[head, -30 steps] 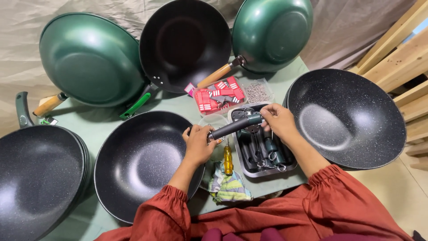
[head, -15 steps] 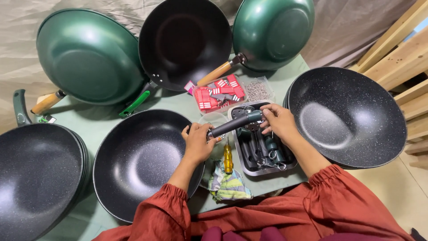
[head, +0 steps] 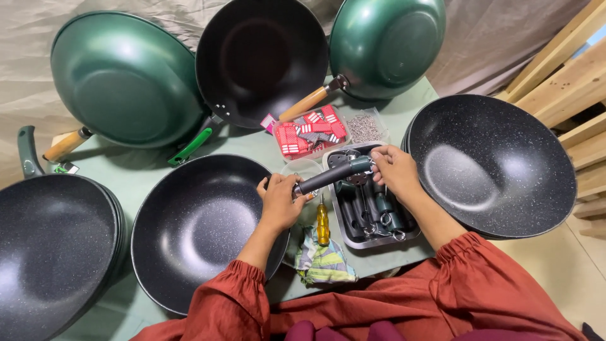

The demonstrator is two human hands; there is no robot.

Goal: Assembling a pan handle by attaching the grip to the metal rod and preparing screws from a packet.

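Held between both hands, above the counter [head: 151,170]: a long dark grey pan handle with a green-tinted metal end [head: 333,175]. Long axis slanted, low end toward the left hand [head: 279,201], raised end toward the right hand [head: 392,172]. Left hand clenched around the dark grip end, just over the near rim of the black speckled non-stick wok [head: 196,227]. Right hand closed with fingertips pinching the metal end, directly above the shallow steel tray of further dark handles [head: 372,211]. Neither hand plainly nearer; one at each end, the handle bridging wok rim and tray.

Handle itself: slim, matte, rounded, darker along the grip, greenish and shinier at the fitting end, with what looks like a small metal piece at the tip, too small to make out.

Relative to the tray: beyond it a clear box of red and white striped packets [head: 311,131] and a small clear box of silvery screws [head: 365,127]; left of it a yellow-handled screwdriver [head: 322,222], with a crumpled green patterned cloth [head: 323,260] just nearer the body; right of it another large black speckled wok [head: 492,164].
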